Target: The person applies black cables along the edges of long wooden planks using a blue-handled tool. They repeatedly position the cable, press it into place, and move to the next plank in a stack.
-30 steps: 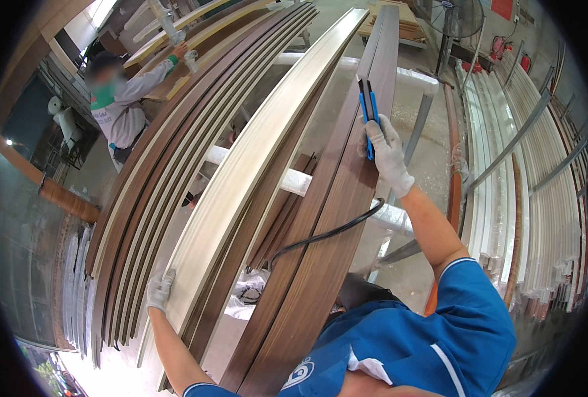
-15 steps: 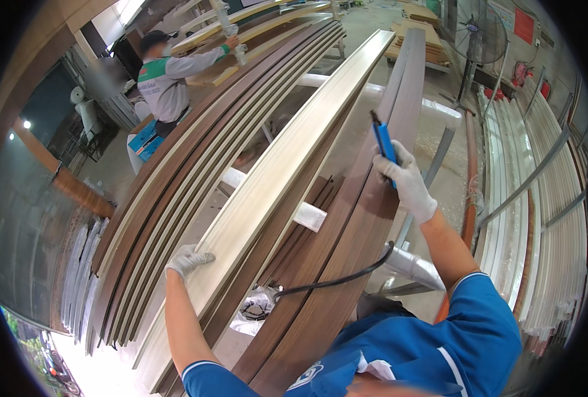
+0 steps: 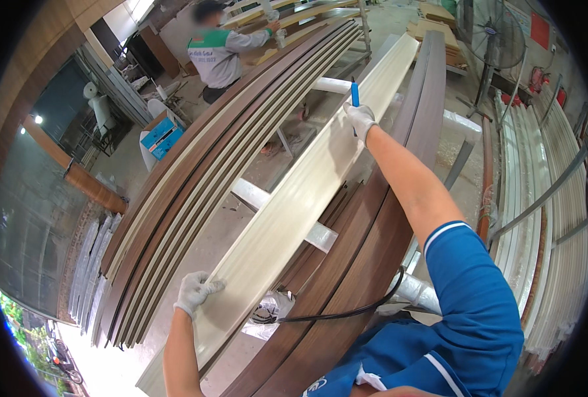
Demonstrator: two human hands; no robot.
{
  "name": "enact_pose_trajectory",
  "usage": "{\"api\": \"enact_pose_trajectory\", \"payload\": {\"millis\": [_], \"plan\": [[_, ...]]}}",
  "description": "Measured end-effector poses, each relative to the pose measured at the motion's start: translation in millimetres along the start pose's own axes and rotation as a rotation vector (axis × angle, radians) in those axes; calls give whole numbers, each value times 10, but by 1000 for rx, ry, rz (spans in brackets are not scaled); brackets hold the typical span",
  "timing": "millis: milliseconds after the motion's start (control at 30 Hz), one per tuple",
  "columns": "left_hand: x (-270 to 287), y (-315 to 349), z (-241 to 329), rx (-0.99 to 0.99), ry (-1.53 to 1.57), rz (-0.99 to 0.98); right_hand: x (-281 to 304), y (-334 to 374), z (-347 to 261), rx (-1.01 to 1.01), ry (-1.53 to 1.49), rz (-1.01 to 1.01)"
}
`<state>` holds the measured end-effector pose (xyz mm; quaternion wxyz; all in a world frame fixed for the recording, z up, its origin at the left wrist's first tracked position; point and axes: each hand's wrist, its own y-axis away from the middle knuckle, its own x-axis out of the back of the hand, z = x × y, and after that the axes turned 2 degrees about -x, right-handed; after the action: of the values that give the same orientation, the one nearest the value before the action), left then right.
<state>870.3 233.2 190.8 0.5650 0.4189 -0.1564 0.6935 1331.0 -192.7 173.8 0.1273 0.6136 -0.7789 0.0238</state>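
Note:
A long cream board (image 3: 294, 205) runs diagonally across the middle, its broad face up. My gloved left hand (image 3: 196, 293) grips its left edge near the close end, thumb over the face and fingers hidden beneath. Farther along, my gloved right hand (image 3: 361, 119) is at the board, its fingers closed around a slim blue tool (image 3: 355, 94) that points upward; its exact kind is unclear. To the right, dark brown boards (image 3: 373, 258) lie side by side, with a black cable (image 3: 347, 316) across them.
Wrapped support bars (image 3: 322, 237) pass under the boards. On the left stands a row of brown and cream boards (image 3: 194, 178). A co-worker (image 3: 218, 56) stands beyond it near a blue box (image 3: 163, 139). Pale profiles (image 3: 519, 172) and a fan (image 3: 489, 33) are to the right.
My right hand has moved left and away with the blue tool, from above the brown boards to the cream board. The cream board has tilted, showing more of its face. The view has shifted.

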Motion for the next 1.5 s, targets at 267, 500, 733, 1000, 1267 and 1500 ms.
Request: {"api": "enact_pose_trajectory", "payload": {"millis": [267, 500, 733, 1000, 1267, 1500], "plan": [[-367, 685, 343, -128, -282, 245, 91, -558, 139, 64, 290, 165], [-654, 1113, 613, -223, -482, 338, 511, -814, 222, -51, 300, 198], [-691, 1172, 702, -220, -581, 367, 754, -886, 113, -132, 3, 188], [-471, 1368, 635, -82, -594, 300, 726, -684, 100, -124, -209, 48], [-268, 1894, 682, -101, -713, 450, 625, -369, -215, -87, -456, -51], [-169, 2359, 807, 80, -736, 484, 933, -144, -625, 107, -575, -82]]}}
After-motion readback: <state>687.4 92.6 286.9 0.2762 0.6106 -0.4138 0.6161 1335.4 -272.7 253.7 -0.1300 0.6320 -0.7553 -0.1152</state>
